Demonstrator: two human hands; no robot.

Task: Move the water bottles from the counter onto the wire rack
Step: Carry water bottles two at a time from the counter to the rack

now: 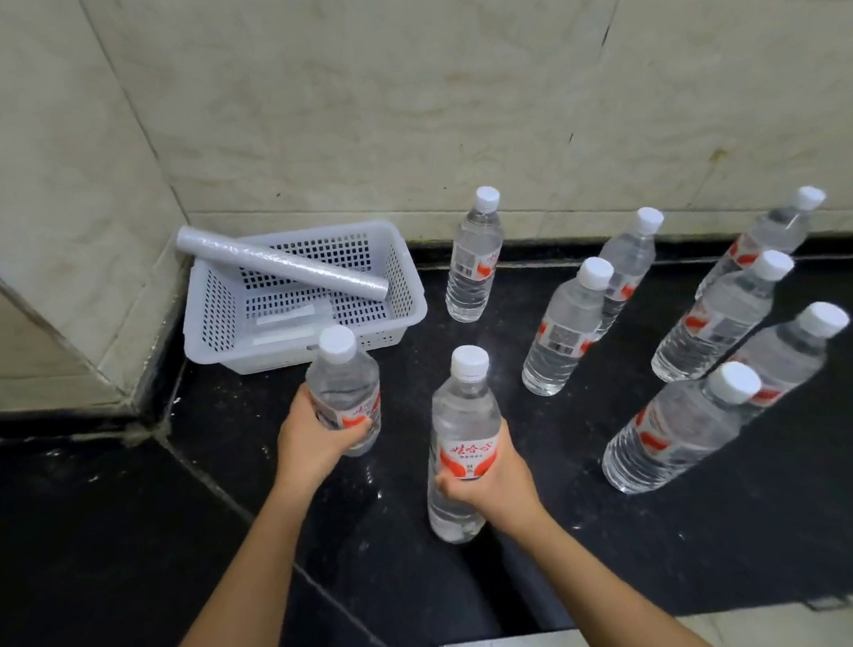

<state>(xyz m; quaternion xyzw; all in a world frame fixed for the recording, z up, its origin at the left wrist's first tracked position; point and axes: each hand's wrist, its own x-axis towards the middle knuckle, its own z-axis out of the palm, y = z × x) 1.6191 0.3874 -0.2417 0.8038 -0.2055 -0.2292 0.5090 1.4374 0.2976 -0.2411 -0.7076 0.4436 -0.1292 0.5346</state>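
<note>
Clear water bottles with white caps and red-and-white labels stand on a black counter. My left hand is wrapped around one bottle in front of the basket. My right hand grips a second bottle at its label, near the counter's middle. Another bottle stands alone by the wall. Several more bottles stand clustered at the right. No wire rack is in view.
A white perforated plastic basket sits in the corner with a grey roll lying across it. Beige tiled walls close the counter at the back and left. The counter's front edge runs below my right forearm.
</note>
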